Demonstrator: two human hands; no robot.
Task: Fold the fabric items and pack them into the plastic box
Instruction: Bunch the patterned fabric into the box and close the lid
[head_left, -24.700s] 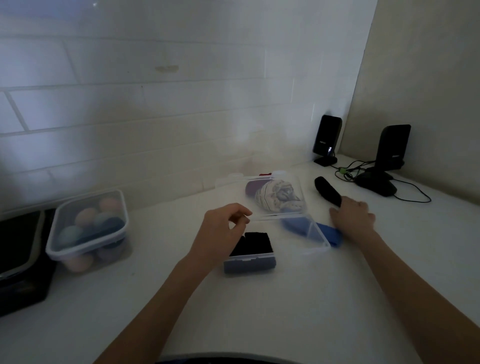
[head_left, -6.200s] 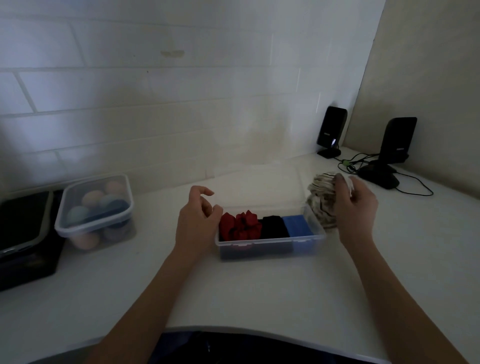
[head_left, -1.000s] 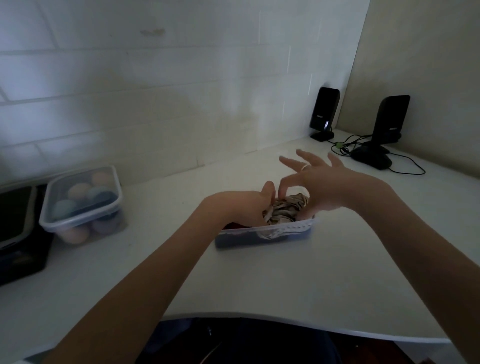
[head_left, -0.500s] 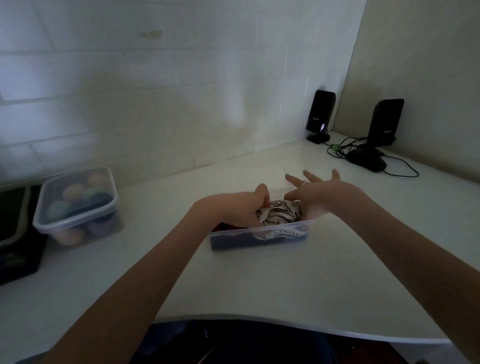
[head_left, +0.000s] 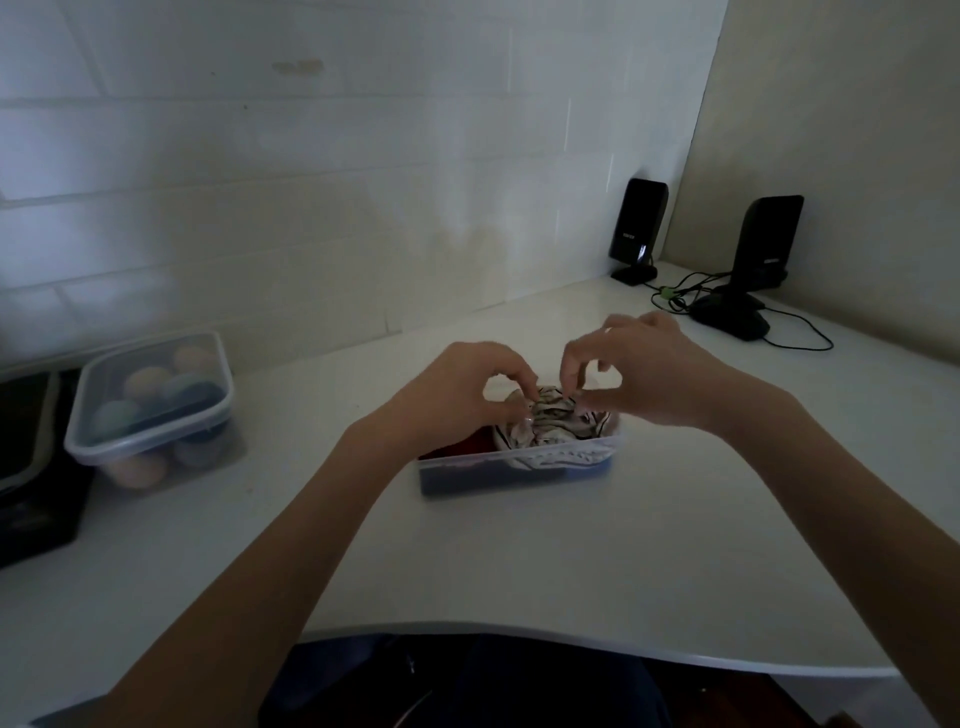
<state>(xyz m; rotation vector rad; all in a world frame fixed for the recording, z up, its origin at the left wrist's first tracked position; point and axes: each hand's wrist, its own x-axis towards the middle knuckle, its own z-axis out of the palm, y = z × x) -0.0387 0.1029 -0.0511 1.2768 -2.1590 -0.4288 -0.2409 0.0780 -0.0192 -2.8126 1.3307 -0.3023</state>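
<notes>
The white counter (head_left: 519, 561) spreads under both my forearms, with the tiled wall (head_left: 311, 208) beyond my hands. Far off to the left of my left hand (head_left: 462, 395) sits a lidded tub (head_left: 150, 410) of pale and blue balls. Past my right hand (head_left: 649, 374), in the corner, stand two black speakers (head_left: 638, 228); each carries a small label too blurred to read. Directly beneath my hands is the clear box (head_left: 519, 467), and in it lies the striped cloth (head_left: 550, 426), bunched up at the right end above something red (head_left: 472, 441) and dark fabric below. Both hands are curled, thumb and fingertips pinching the top of the cloth from either side.
</notes>
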